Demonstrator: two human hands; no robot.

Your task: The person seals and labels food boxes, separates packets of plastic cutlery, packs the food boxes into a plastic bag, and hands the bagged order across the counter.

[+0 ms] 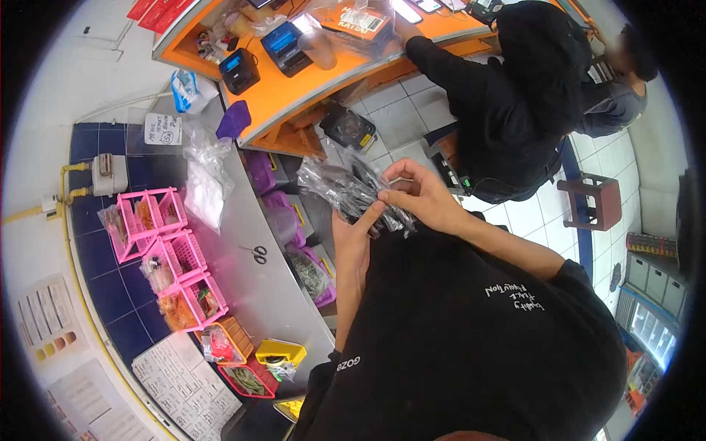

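Both hands hold a crinkled clear plastic bag (pixel 334 184) with dark, thin things in it, whose kind I cannot make out. My left hand (pixel 354 241) grips the bag's near side, its thumb pressed on the plastic. From the right, my right hand (pixel 425 197) pinches the bag with thumb and bent fingers. The bag is held up in front of my chest, off the counter. Its lower part is partly hidden behind my fingers.
Left is a metal counter (pixel 246 294) with scissors (pixel 259 254), clear bags (pixel 206 184) and pink baskets (pixel 176 253). Purple bins (pixel 283 213) stand below. An orange counter (pixel 268 88) holds small dark machines (pixel 287 48). A person in black (pixel 515 95) reaches over it. A stool (pixel 592 202) stands right.
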